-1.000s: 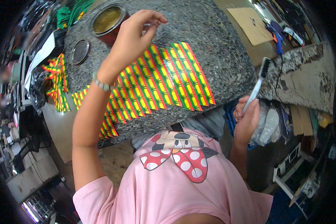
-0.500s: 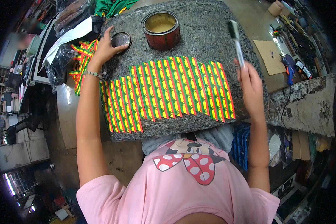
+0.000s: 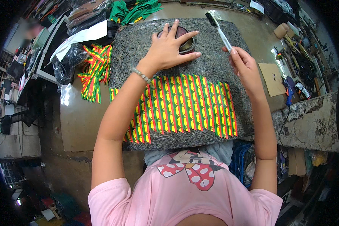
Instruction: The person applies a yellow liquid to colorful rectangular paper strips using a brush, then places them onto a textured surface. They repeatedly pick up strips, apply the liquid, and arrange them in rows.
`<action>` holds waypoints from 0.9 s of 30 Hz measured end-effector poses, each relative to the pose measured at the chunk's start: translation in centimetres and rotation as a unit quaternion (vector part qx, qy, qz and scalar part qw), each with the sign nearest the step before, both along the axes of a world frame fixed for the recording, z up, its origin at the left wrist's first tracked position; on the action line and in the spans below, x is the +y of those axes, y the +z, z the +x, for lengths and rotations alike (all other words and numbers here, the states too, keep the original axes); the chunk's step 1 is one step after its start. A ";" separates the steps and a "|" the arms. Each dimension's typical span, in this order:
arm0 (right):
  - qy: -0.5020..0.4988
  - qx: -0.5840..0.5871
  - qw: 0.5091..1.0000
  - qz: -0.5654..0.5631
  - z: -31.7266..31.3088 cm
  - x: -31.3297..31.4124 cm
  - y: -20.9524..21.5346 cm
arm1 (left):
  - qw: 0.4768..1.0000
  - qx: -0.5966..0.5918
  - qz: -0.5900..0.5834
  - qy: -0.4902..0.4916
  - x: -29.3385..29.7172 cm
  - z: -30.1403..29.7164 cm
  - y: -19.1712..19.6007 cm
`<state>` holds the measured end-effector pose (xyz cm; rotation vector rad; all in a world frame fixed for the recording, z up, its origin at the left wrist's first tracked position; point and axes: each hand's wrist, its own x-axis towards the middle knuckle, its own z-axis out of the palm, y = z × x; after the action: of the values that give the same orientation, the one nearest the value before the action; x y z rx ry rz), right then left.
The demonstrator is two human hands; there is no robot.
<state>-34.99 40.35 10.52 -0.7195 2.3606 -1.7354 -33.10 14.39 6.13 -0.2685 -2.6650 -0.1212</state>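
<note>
My left hand (image 3: 167,47) is over the can (image 3: 190,49), its spread fingers gripping the round lid (image 3: 182,33). The lid covers much of the can's mouth; whether it sits flat is hidden by my fingers. My right hand (image 3: 245,67) holds a brush (image 3: 223,36) by its white handle, the black bristles raised toward the far side. Between my arms lie several strips (image 3: 188,105) patterned in red, yellow and green, side by side in a slanted row on the dark speckled work board (image 3: 135,41). My left forearm hides the row's left part.
A heap of similar strips (image 3: 96,75) hangs by the board's left edge. Behind it are black plastic bags (image 3: 64,67) and a white sheet (image 3: 81,37). Green cloth (image 3: 139,13) lies beyond. At right are cardboard (image 3: 271,79) and a blue-handled tool (image 3: 289,92).
My left hand has moved right with the lid, from the board onto the can. My right hand has shifted up and slightly left with the brush. The view has also shifted.
</note>
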 end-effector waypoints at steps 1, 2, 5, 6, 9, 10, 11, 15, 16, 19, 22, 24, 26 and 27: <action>0.009 -0.003 1.000 -0.002 -0.2 0.0 -0.1 | 1.000 0.001 -0.013 0.011 0.2 -0.1 0.1; 0.018 -0.005 1.000 -0.003 -0.4 -0.1 -0.2 | 0.999 0.033 -0.022 0.021 0.4 -0.2 0.2; 0.026 -0.020 0.999 -0.010 -0.9 -0.7 -0.4 | 0.999 -0.022 -0.021 0.009 0.8 -1.1 0.2; 0.030 -0.026 0.999 -0.017 -0.9 -0.9 -0.4 | 0.999 -0.029 -0.041 0.021 0.9 -1.5 0.2; -0.002 -0.049 0.999 0.001 -0.7 -1.8 -0.2 | 0.996 -0.079 0.017 0.035 0.3 -2.5 0.5; 0.019 -0.042 0.999 -0.018 -0.6 -2.1 -0.1 | 0.994 -0.083 0.044 0.048 0.2 -2.8 0.7; 0.019 -0.052 0.998 -0.025 -0.5 -2.6 -0.1 | 0.993 -0.090 0.058 0.045 0.3 -2.9 0.8; 0.048 -0.077 0.988 -0.127 -0.4 -4.6 -0.5 | 0.992 -0.099 0.035 0.066 1.8 -2.6 1.0; 0.046 -0.071 0.987 -0.137 -0.5 -5.1 -0.6 | 0.995 -0.074 0.022 0.057 1.9 -2.7 1.1; 0.031 -0.022 0.991 -0.127 -1.2 -6.5 -0.9 | 0.974 -0.214 0.069 -0.017 -0.2 -3.4 1.2; -0.030 0.099 0.995 0.001 -1.9 -8.2 -1.2 | 0.769 -0.065 0.630 -0.090 -4.6 -3.3 0.5; -0.051 0.231 0.968 0.089 -1.9 -9.5 -1.7 | 0.832 0.048 0.553 0.000 -7.9 -0.9 -0.4; -0.041 0.259 0.931 0.255 -1.6 -10.3 -2.0 | 0.825 0.140 0.547 0.003 -10.1 3.2 -1.0; -0.033 0.243 0.903 0.353 -1.1 -10.7 -2.0 | 0.859 0.176 0.480 -0.026 -11.2 5.9 -0.8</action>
<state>-36.12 29.69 8.54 -1.0072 3.0582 -0.6153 -27.20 3.16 5.35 -0.0173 -1.9306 -1.2342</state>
